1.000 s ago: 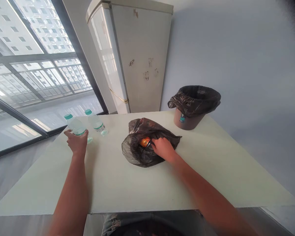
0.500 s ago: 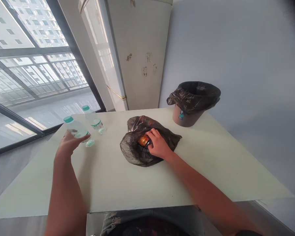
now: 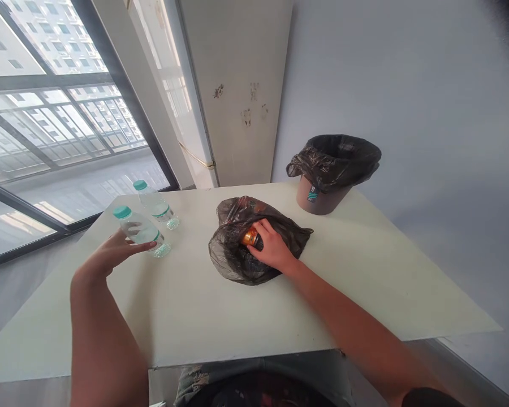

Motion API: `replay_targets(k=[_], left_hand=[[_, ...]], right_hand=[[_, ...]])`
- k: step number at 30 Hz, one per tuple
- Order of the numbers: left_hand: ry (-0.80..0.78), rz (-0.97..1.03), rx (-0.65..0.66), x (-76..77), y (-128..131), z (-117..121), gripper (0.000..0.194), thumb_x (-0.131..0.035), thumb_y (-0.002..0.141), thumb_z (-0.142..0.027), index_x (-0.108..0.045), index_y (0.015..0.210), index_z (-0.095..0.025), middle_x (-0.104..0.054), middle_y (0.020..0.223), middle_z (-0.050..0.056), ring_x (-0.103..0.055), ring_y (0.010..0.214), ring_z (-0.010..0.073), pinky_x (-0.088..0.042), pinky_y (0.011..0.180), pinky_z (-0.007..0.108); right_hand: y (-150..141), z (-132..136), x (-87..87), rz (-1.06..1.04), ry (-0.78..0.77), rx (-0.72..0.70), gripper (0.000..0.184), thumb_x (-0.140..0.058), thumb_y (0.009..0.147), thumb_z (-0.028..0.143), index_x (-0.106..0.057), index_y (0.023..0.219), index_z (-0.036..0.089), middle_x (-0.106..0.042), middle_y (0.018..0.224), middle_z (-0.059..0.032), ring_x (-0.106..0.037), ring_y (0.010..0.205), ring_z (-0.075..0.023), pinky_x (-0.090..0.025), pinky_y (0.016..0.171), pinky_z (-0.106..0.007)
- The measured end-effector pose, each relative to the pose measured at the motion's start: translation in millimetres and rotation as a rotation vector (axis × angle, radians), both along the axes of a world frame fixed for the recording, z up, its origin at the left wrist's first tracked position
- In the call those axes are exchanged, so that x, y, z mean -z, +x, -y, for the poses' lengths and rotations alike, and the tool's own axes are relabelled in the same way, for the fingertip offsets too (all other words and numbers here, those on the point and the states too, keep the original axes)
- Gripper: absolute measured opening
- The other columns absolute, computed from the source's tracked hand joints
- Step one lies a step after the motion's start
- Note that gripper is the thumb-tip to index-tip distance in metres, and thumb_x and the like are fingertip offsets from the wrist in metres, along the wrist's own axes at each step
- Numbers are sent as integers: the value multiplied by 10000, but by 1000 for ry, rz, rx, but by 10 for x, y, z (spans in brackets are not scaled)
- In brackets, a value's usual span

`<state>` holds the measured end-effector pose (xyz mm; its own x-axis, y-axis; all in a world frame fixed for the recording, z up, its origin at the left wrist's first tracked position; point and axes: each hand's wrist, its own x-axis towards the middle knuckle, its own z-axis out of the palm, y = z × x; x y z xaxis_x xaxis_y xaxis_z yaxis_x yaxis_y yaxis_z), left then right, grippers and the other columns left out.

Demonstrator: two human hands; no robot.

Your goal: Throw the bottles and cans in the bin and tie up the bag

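My left hand [image 3: 121,246] is wrapped around a clear plastic bottle [image 3: 138,227] with a green cap, its thumb along the near side. A similar second bottle [image 3: 155,206] stands just behind it. My right hand [image 3: 271,246] reaches into the mouth of a black plastic bag [image 3: 233,263] lying on the table and is closed around an orange can [image 3: 250,236]. The can's far end shows at the bag opening; the fingertips are partly hidden by the bag. Reddish shapes show dimly through the bag's back part.
A brown bin [image 3: 320,198] lined with a black bag stands at the back right of the white table [image 3: 220,322]. Behind the table are a white fridge [image 3: 246,68] and a grey wall [image 3: 390,85]. A large window [image 3: 46,113] is at the left.
My left hand has moved the near bottle slightly right and towards me. The orange can has tilted a little in my right hand. The view has shifted slightly.
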<state>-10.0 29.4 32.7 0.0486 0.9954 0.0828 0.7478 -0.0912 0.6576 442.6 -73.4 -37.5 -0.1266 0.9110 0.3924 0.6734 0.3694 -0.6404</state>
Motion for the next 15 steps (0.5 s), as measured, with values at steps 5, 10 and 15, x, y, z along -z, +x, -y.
replay_targets(k=[5,10,15], left_hand=[[173,224,-201,-38,-76,-32,1048,-1035,369,-454,-614,1306,-245,-722,1308,155,-711,1102,291,-579,626,274],[269,290,-176,-106,-24,-2,1052,-988,426,-443,-587,1383,-269,-643,1462,133,-664,1226,329,-617,779,386],[778,338,-531,-311,278,81,538,-655,788,-592,-546,1143,-203,-673,1151,67,-653,1056,232,-575,953,521]], right_hand=[[41,22,-90,-251,232,53,485,-687,837,234,-523,1293,227,-582,1258,-107,-583,1206,-278,-486,1089,-433],[92,64,-86,-505,321,203,381,-648,898,327,-538,1254,248,-585,1167,-77,-590,1055,-241,-507,990,-402],[191,-28,-237,-1019,425,287,297,-491,993,515,-520,1152,266,-560,1089,-60,-612,1015,-229,-532,919,-375]])
